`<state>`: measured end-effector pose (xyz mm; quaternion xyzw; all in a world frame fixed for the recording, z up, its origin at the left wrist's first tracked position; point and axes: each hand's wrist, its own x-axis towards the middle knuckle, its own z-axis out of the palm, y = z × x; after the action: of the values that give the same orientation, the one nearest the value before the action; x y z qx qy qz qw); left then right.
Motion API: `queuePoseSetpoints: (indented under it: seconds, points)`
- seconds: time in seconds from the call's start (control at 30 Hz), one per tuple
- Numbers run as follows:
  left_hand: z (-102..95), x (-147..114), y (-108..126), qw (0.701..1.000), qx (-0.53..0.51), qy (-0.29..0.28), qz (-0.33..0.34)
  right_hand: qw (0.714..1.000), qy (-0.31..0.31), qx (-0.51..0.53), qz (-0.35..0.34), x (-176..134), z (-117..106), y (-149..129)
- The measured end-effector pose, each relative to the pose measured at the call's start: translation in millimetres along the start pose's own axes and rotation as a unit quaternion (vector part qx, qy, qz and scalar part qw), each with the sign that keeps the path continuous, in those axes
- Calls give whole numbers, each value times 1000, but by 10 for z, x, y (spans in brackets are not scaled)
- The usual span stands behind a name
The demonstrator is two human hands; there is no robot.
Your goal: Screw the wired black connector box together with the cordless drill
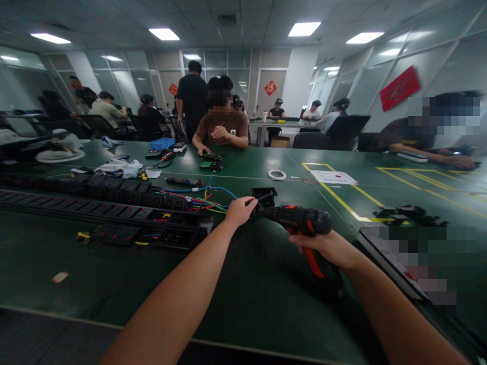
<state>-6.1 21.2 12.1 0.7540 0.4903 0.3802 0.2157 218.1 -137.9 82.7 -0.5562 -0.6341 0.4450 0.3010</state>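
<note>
My right hand [323,247] is wrapped round the grip of a black and orange cordless drill [300,219], whose nose points left. Its tip reaches a small black plastic housing [265,194] with coloured wires beside it. My left hand [242,210] is closed at that housing, thumb and fingers pinched on a black part of it; the exact hold is partly hidden. Red, green and blue wires [207,203] run from there to a long black power strip [102,205] on the left. A shorter black socket piece [116,234] lies in front of the strip.
On the green table [236,294] lie a pen-shaped electric screwdriver [184,181], a white tape ring [277,174], a paper sheet [334,177] and several black parts [413,215]. Across the table a person in brown [224,126] handles a green circuit board [211,165]. Another person sits at right.
</note>
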Motion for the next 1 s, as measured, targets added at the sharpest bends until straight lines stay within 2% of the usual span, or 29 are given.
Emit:
queuePoseSetpoints:
  seconds: [0.67, 1.0]
  points:
    - [1, 0, -1, 1000, 8, -3, -1, 1000, -14, -12, -4, 4, 7, -24]
    - [-18, -10, 32, 1000, 6, -9, -7, 1000, 5, -12, 6, -21, 33, -76]
